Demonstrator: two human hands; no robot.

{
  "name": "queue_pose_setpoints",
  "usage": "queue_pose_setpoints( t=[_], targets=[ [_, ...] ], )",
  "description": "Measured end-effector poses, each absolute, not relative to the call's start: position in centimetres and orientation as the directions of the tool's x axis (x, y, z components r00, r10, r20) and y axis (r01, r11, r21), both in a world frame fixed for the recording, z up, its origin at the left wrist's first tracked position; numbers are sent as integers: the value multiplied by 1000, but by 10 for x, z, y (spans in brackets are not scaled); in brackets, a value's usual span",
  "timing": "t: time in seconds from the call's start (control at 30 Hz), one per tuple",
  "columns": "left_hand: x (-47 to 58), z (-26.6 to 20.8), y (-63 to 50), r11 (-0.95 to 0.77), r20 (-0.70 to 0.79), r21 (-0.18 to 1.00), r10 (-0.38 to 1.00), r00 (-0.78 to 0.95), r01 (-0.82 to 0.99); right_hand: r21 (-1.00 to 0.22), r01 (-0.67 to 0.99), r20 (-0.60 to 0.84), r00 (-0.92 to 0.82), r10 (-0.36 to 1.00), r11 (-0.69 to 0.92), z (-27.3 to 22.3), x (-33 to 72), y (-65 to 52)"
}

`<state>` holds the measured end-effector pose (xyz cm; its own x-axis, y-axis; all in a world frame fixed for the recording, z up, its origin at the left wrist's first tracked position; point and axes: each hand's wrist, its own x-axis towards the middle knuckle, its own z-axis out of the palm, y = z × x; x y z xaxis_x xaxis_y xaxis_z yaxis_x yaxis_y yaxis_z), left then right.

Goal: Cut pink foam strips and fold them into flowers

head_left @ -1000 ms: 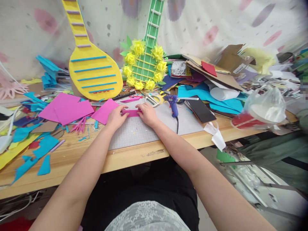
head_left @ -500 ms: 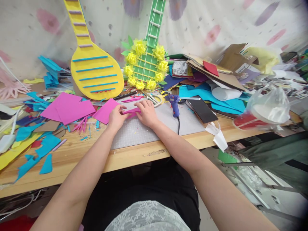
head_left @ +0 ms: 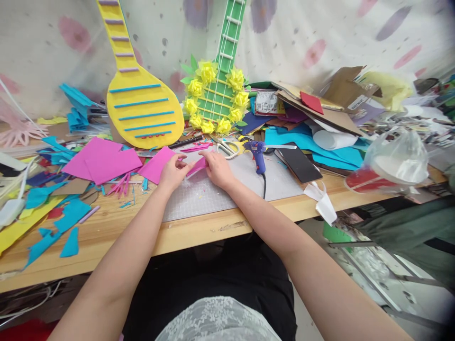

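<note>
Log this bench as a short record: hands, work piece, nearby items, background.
Work piece: pink, between the hands
Left hand: at its left end
Right hand: holding its right end
Mat: gray, gridded
Glue gun: purple, on mat
Phone: right of glue gun
Background: yellow guitar-shaped cutout; green one with yellow flowers

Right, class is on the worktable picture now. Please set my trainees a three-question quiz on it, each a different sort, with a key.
1. True or false: the glue gun lies between the scissors and the phone.

2. Which thing shows between the left hand and the right hand?
A) a red card
B) a piece of pink paper
C) a white mask

3. Fill in the colour: the flowers around the green guitar shape are ____.

Key: 1 true; 2 B; 3 yellow.
</note>
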<state>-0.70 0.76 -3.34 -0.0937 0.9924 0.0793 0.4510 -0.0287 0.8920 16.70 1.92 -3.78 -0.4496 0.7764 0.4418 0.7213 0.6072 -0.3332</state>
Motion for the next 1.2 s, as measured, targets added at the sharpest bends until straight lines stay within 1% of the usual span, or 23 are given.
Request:
queue_pose_setpoints(
  t=[0.1, 0.17, 0.33, 0.43, 0.53, 0.6, 0.73, 0.8, 1.0, 1.1, 1.2],
  targets=[
    [-10, -37, 10, -53, 119, 832, 989, -84, 552, -358, 684, 443, -475, 760, 636, -39, 168, 22],
    [-11, -41, 12, -39, 123, 805, 987, -103, 592, -338, 672, 449, -501, 740, 659, -41, 170, 24],
    [-7, -46, 13, -42, 169, 817, 971, -168, 575, -221, 671, 464, -566, 682, 708, -42, 173, 25],
    [-2, -46, 11, -36, 189, 812, 961, -204, 582, -199, 638, 454, -613, 647, 744, -41, 172, 24],
    [1, -42, 8, -4, 179, 786, 959, -221, 618, -236, 618, 392, -645, 656, 750, -40, 173, 23],
    [0, -39, 5, -3, 195, 737, 958, -209, 676, -280, 613, 355, -649, 673, 739, -39, 176, 22],
    [-2, -38, 0, -146, 324, 574, 944, -59, 806, -384, 578, 347, -632, 693, 720, -39, 181, 21],
    [-3, -39, -2, -190, 338, 530, 941, 0, 827, -430, 572, 351, -607, 713, 699, -40, 182, 22],
    [-3, -42, -1, -202, 312, 503, 949, 41, 841, -512, 642, 303, -486, 820, 570, -44, 178, 25],
    [-2, -41, 0, -211, 287, 494, 955, 71, 844, -514, 677, 301, -433, 850, 527, -48, 174, 26],
    [-1, -39, 0, -191, 253, 490, 965, 71, 850, -485, 710, 330, -392, 859, 510, -52, 170, 26]
  ],
)
